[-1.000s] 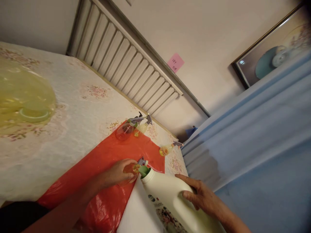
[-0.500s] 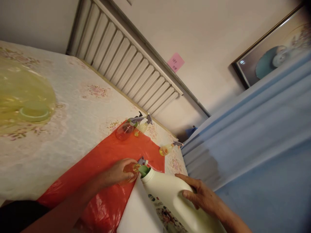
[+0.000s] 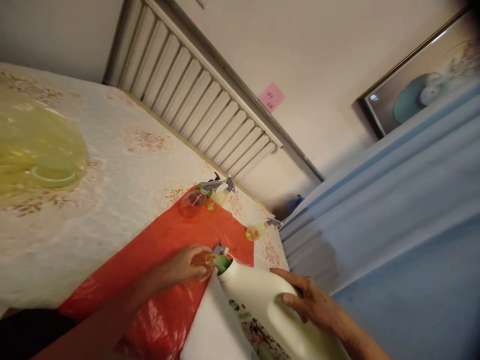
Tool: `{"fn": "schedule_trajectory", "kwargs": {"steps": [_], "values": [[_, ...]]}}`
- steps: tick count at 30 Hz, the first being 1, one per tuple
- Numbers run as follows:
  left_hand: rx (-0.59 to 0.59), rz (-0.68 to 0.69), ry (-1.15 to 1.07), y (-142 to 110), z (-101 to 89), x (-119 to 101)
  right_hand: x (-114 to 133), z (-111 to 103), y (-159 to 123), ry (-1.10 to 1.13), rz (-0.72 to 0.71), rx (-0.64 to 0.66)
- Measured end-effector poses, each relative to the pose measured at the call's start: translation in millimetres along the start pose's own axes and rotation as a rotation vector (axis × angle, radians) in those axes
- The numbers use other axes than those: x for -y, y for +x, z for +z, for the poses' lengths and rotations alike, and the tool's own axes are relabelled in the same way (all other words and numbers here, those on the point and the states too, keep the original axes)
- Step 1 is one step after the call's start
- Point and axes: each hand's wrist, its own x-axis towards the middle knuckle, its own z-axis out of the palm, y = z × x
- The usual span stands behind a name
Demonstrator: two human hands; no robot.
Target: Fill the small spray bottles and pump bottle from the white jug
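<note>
Hardly moved since the earlier frame: steadying the tilted jug (image 3: 258,285), illegible on its flowered label (image 3: 260,337), under a half-spread right hand (image 3: 309,302), and curling the left hand (image 3: 187,266) around an amber spray bottle (image 3: 209,261) beside the jug's mouth (image 3: 231,271). Beyond, scrawled unclearly on a pink note (image 3: 272,97).
</note>
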Motion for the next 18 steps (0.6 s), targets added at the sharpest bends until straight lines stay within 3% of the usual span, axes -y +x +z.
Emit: {"fn": "schedule_trajectory", "kwargs": {"steps": [18], "values": [[0.021,-0.013,0.001,-1.7,-1.3,-4.5,2.9,-1.9,0.1,-0.023,-0.023,0.015]]}}
